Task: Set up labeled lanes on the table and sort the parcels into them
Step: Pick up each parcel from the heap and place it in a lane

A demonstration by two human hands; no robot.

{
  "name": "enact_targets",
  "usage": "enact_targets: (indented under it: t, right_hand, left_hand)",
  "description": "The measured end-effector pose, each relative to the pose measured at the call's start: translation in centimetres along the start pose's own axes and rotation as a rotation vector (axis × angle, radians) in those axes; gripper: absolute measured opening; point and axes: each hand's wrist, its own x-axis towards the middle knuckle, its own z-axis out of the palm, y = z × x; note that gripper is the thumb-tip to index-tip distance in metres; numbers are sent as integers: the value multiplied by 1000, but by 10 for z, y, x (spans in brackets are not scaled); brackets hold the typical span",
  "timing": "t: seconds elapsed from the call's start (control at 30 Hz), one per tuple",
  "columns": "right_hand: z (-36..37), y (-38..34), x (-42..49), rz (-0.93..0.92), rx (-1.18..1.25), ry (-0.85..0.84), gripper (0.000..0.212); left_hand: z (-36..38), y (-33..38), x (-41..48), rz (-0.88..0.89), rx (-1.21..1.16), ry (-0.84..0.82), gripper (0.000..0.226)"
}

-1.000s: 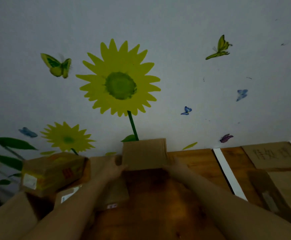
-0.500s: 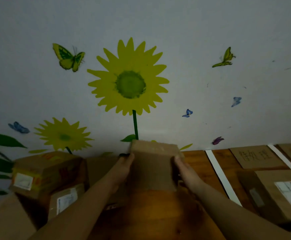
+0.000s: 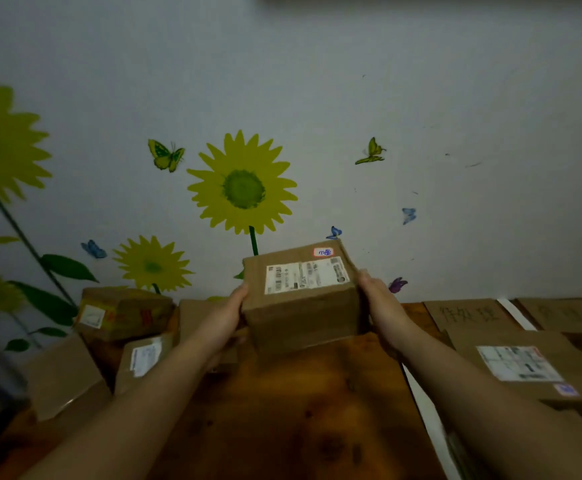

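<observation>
I hold a brown cardboard parcel (image 3: 301,317) above the middle of the wooden table (image 3: 282,410). A white shipping label and a small red-edged sticker show on its top face. My left hand (image 3: 225,315) presses its left side and my right hand (image 3: 379,306) presses its right side. A white tape strip (image 3: 424,403) runs along the table under my right forearm. Beyond it lies a cardboard lane label with handwriting (image 3: 469,315), and a flat labeled parcel (image 3: 524,365) lies in front of it.
Several parcels are piled at the left: a yellow-taped box (image 3: 123,315), a small labeled box (image 3: 144,358) and a plain carton (image 3: 61,375). A second cardboard label (image 3: 566,311) and more white tape (image 3: 514,311) lie far right. The decorated wall borders the table's back edge.
The parcel has been lifted off the table and tilted toward me, so its labeled top face now shows. The view has shifted left.
</observation>
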Motion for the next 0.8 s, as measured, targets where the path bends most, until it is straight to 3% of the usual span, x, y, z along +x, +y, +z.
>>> enact_targets:
  t: [0.07,0.2,0.43,0.8]
  right_hand:
    - [-8,-7,-21,-25,-19,37,36]
    - [-21,-26,-66,-119,22,48,17]
    - [-28,-67,-144,-341,103,164,20]
    - [-21,-40,-224,-363,85,259,19]
  left_hand:
    - [9,1,-25,47,-51,13,14]
    - [19,14,-69,212,-84,17,36]
    - [27,50,-123,483,-123,-62,47]
    - [25,21,-168,534,-175,-183,41]
